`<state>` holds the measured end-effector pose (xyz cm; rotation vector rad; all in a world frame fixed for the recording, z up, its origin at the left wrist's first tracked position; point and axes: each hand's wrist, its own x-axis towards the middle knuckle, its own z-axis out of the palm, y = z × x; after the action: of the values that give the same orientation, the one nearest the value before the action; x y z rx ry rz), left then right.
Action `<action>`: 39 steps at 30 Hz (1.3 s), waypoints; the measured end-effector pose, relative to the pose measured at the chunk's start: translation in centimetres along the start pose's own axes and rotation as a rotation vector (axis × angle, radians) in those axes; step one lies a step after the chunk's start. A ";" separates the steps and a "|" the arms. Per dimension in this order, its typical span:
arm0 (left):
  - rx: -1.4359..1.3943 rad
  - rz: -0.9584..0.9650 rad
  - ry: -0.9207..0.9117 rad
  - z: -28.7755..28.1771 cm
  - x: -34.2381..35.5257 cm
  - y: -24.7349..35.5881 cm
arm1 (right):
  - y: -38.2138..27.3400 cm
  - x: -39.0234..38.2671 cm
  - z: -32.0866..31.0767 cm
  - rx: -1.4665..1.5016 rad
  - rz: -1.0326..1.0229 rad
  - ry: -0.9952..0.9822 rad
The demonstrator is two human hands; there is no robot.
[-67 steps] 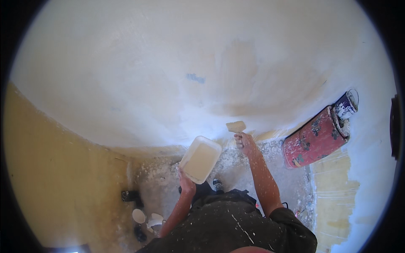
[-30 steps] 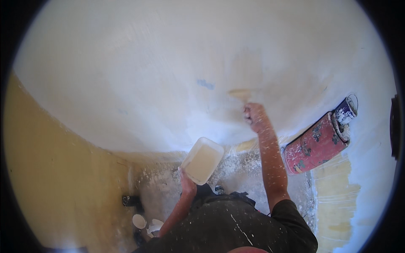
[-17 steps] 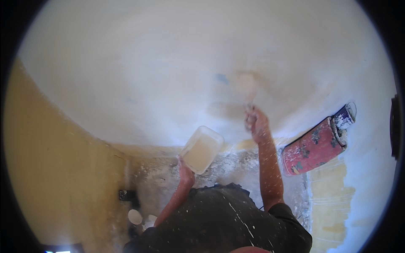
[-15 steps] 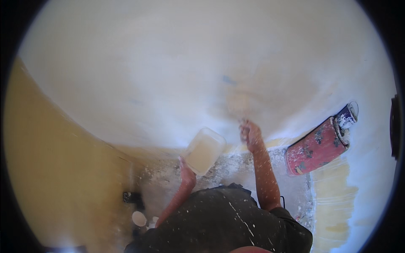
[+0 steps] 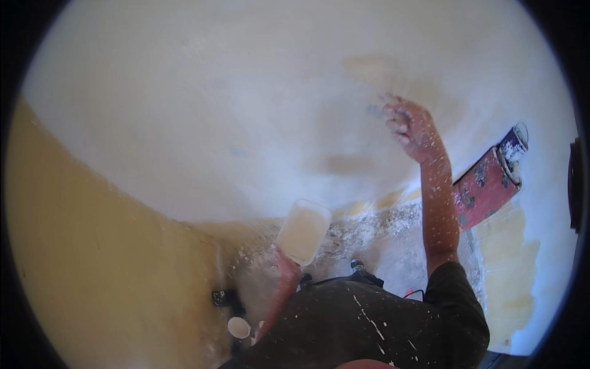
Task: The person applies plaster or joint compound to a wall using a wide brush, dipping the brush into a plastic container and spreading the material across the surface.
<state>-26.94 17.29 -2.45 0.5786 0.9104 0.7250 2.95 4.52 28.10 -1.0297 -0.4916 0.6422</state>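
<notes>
My left hand grips the lower edge of a white rectangular plastic tub, held tilted in front of me, with cream-coloured material inside. Raised high toward the wall, my right hand has its fingers closed around the handle of a wide brush. The brush's broad tan head is smeared by motion, and the handle is mostly hidden in the fingers. Facing me is a wall with a patchy whitish coat. White specks cover my right forearm.
On the right stands a red, paint-stained drum with a dark paint can on top. Yellow wall runs along the left. Below, a white round container and a black object rest on the white-splattered floor.
My right hand has swept up and to the right with the brush. My left hand still holds the tub, which sits slightly lower in view. The whole view has shifted a little.
</notes>
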 end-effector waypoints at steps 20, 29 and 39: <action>0.905 0.533 -0.246 -12.8 4.7 3.3 | 18.2 3.5 -8.3 -0.036 0.234 0.331; 0.271 0.024 -0.279 -12.2 5.4 2.7 | 7.2 -2.1 5.2 -0.021 -0.071 0.152; 0.230 -0.019 -0.369 -12.0 5.6 2.9 | 26.4 -0.2 -3.9 0.062 0.409 0.368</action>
<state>-35.75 25.13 -9.11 0.8736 0.6569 0.4766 -1.41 11.56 2.69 -1.1695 0.0655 0.8000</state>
